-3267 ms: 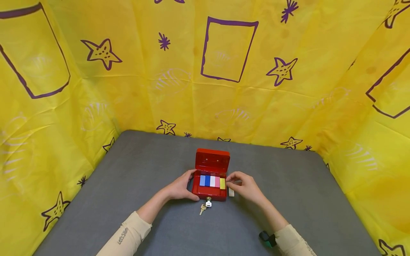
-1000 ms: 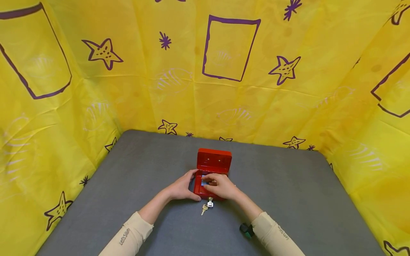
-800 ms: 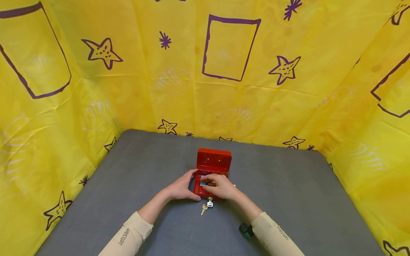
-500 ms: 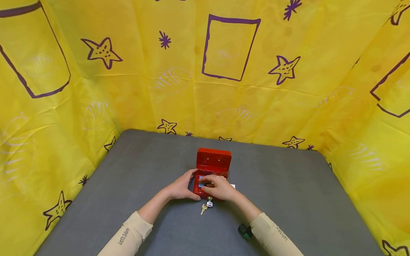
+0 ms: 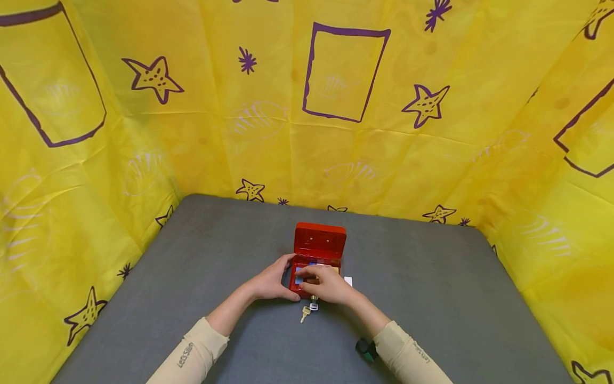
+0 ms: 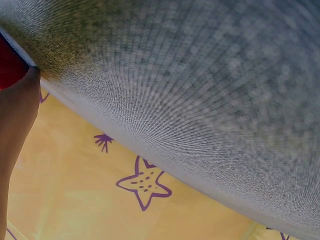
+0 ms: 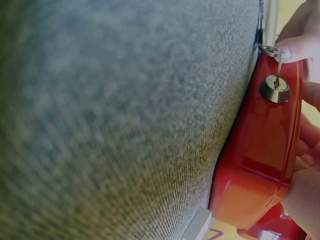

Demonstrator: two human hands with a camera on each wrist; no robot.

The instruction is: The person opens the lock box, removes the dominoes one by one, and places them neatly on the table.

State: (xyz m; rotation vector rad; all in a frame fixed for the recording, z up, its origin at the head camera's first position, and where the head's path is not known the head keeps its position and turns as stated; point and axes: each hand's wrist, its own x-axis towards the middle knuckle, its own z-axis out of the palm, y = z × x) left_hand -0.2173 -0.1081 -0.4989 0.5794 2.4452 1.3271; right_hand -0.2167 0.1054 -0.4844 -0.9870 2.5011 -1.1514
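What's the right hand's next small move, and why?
Probably lift the right hand away and reach for the white rectangular block: it lies outside the red metal box, whose lid stands open while the left hand grips its side.

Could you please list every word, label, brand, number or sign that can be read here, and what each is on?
"Let's" then seemingly "Slim", its last letters blurred: left sleeve.
Right sleeve: similar lettering, too small and blurred to read surely.
Red box: no lettering visible.
Keys: any marking is too small to read.
No numbers are readable.
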